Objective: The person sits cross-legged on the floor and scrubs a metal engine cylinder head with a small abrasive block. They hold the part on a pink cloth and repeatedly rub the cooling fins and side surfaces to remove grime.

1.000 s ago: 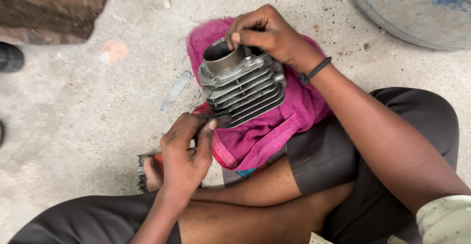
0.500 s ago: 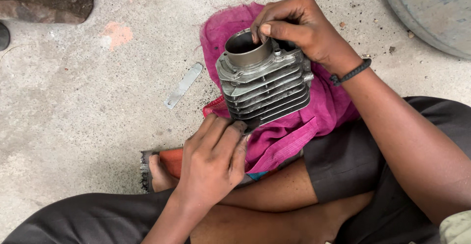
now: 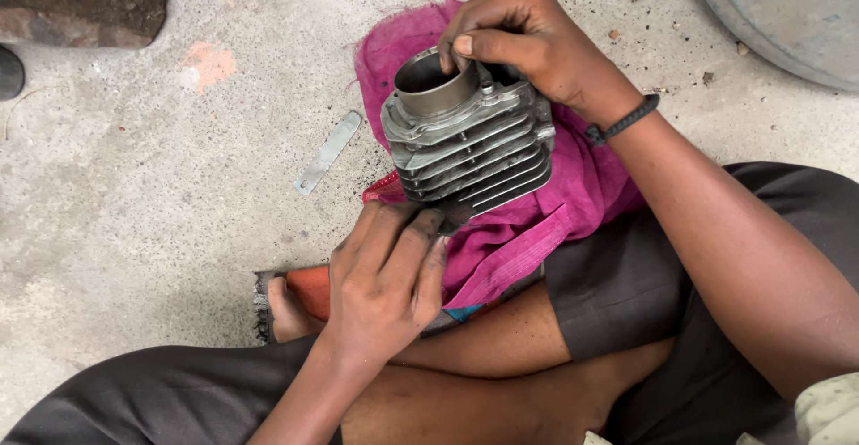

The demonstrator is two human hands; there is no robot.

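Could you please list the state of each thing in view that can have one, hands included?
Engine cylinder block: tilted, bore open and empty, resting on the cloth.
Pink cloth: crumpled, spread under the block.
Right hand: gripping the bore rim, thumb on the outside.
Left hand: fingers pressed at the block's lower fins.
Flat metal strip: lying loose on the concrete floor.

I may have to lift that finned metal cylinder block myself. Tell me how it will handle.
The cylinder block looks like solid cast metal, so probably stiff and heavy for its size. Its fins give grip; the right hand pinches the sleeve rim. Resting on the pink cloth, steadied by the left hand, it may tip.
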